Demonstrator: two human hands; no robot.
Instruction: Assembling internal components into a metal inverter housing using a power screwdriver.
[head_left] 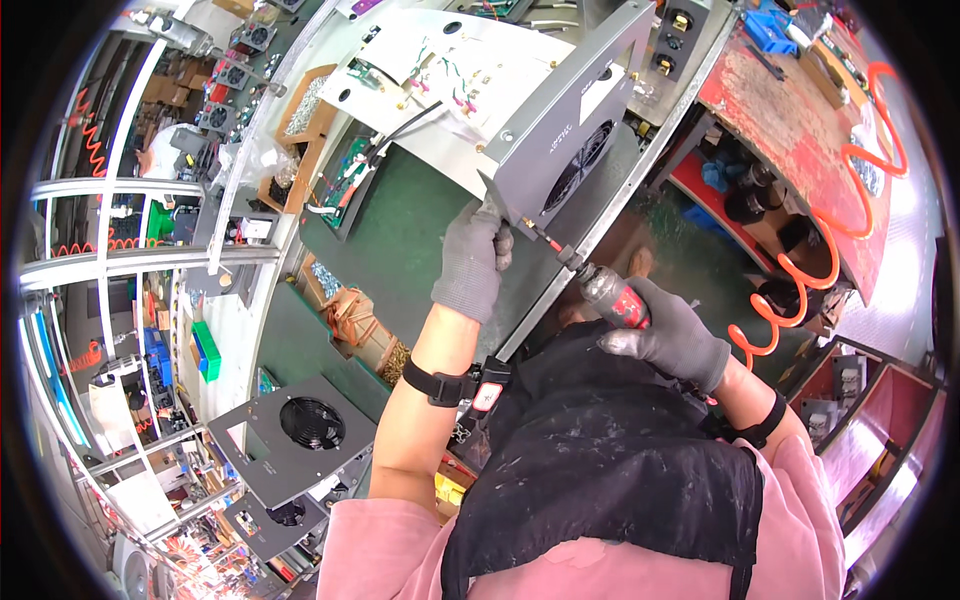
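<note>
Hiding behind the left hand (472, 262): the lower corner of the grey panel (570, 130). Disappearing inside the right hand (668, 338): the rear of the screwdriver (598, 285). Blurring into small clutter at the rim: shelves (120, 330) on the left, blue bins (770, 28) up top, both too tiny for telling contents.

There are two gloved hands, one power screwdriver (612, 296), one grey metal case (560, 130), two loose fan panels (290, 435), and one orange coiled hose (800, 290).
</note>
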